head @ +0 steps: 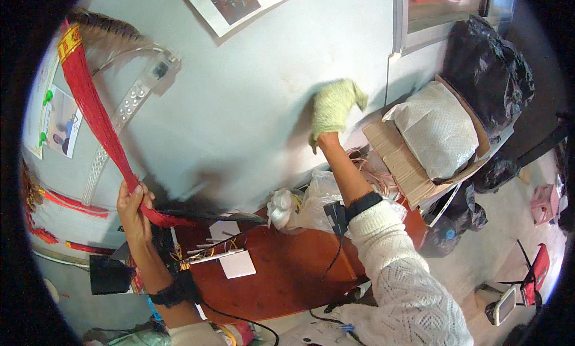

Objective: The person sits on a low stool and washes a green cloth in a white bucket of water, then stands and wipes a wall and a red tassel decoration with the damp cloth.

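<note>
My left hand [133,200] grips the lower strands of a long red tassel [96,103], which has a yellow patterned band and hangs down the wall. My right hand [329,140] is at the white wall [242,90], wrapped in a pale green fuzzy cloth [336,104]. The cloth hides its fingers, and its corners stick out at both sides. Behind the tassel, a white power strip [121,114] is fixed aslant on the wall.
Below the wall stands a reddish-brown table [287,265] with a white router [238,263], cables and clear plastic bags [321,193]. An open cardboard box [400,159] holds a wrapped bundle [438,130]. A black plastic bag [492,76] is behind it. Photos [63,121] hang at left.
</note>
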`<state>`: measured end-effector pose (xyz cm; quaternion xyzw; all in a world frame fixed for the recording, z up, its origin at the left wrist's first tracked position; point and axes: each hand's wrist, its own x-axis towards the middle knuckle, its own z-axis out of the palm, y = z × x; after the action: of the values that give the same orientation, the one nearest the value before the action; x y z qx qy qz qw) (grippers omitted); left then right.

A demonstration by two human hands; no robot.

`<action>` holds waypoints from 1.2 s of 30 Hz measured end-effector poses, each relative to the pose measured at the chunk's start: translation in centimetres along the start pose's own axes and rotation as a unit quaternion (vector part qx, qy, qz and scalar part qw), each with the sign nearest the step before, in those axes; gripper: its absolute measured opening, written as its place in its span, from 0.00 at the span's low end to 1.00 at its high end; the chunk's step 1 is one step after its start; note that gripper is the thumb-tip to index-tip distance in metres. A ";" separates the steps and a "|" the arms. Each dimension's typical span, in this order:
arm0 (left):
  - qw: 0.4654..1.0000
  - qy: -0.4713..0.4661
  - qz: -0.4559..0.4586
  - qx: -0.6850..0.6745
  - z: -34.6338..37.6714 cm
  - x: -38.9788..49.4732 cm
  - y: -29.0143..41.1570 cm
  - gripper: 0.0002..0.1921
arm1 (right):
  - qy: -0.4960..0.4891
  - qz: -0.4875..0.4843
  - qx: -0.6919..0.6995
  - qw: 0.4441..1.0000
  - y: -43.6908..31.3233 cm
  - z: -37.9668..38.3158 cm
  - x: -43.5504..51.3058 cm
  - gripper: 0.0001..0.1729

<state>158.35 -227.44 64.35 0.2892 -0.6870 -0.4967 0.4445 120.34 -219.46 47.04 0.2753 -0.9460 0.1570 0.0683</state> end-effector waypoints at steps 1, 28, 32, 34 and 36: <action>1.000 -0.001 0.003 0.003 -0.1 0.0 -0.1 0.14 | 0.085 -0.011 0.045 0.995 -0.3 -0.3 0.5 0.17; 1.000 0.003 0.023 0.014 -0.5 -0.1 -0.3 0.13 | 0.125 -0.015 -0.114 0.985 -1.0 2.8 -0.5 0.16; 0.999 0.002 0.014 0.029 -0.5 -0.1 -0.4 0.17 | 0.196 -0.070 -0.185 0.961 1.7 2.5 3.2 0.25; 0.999 0.012 0.014 0.029 -0.4 -0.2 -0.3 0.18 | 0.246 -0.096 0.045 0.963 2.9 3.4 4.9 0.29; 0.999 0.011 0.015 0.035 -0.2 -0.2 -0.2 0.19 | 0.298 -0.110 0.278 0.907 3.4 4.7 5.8 0.29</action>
<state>158.63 -227.38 64.15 0.2999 -0.7036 -0.4625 0.4485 113.43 -221.20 42.96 0.3254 -0.7635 0.4798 0.2846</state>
